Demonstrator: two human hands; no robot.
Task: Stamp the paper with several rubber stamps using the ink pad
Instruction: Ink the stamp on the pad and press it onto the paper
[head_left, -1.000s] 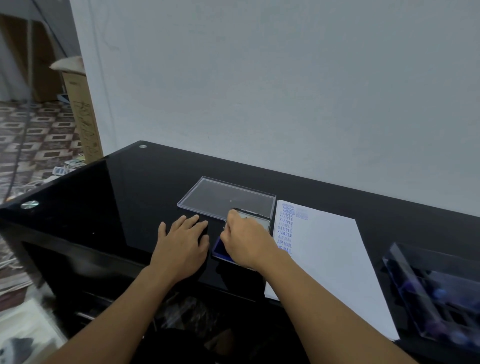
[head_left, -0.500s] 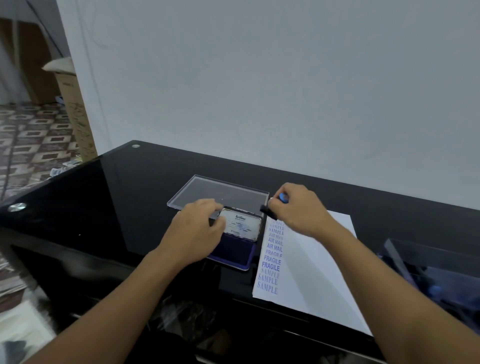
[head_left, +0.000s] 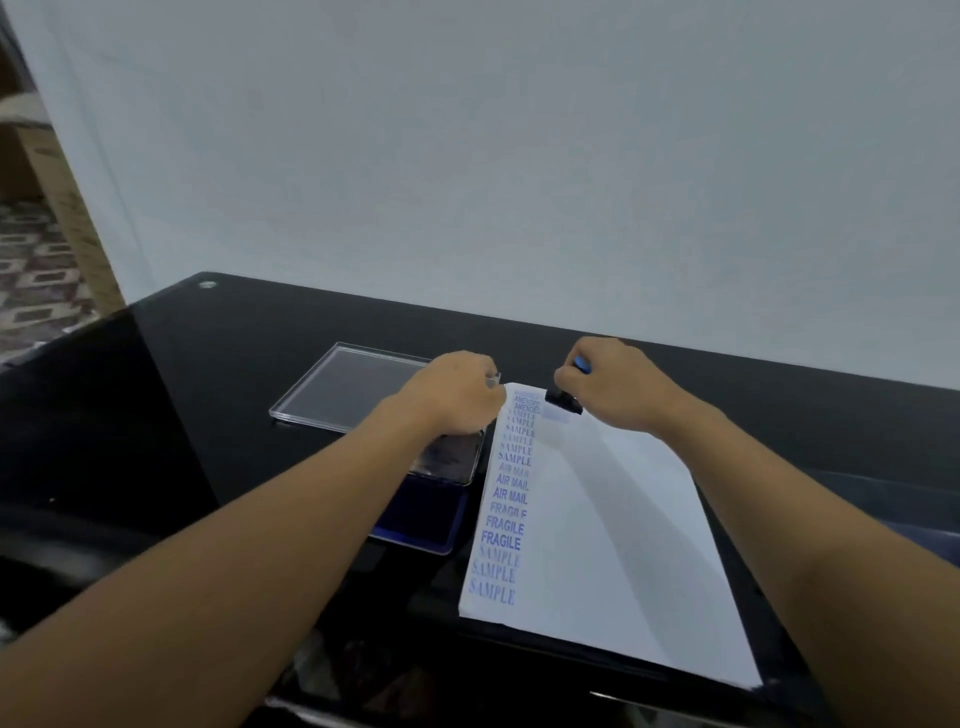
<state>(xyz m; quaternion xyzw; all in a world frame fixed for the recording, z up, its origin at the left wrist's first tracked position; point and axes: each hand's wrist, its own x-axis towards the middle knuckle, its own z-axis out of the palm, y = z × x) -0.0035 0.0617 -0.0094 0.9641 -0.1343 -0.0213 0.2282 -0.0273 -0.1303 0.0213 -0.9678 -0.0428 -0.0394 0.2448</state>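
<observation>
Up at the paper's (head_left: 613, 525) far edge, the right hand (head_left: 618, 387) gripped a rubber stamp (head_left: 563, 401), its base touching the sheet; the left hand (head_left: 457, 395) lay curled beside it, grasp unclear, over the open ink pad (head_left: 421, 525), clear lid (head_left: 345, 387) beyond

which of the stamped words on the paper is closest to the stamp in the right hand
AMENDED, at the top of the blue column, just left of the stamp in the right hand. SAMPLE, AIR MAIL and FRAGILE sit lower down the paper.

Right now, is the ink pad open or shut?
Open. The ink pad shows its blue inked surface, with its lid hinged up behind it under the left hand.
</observation>
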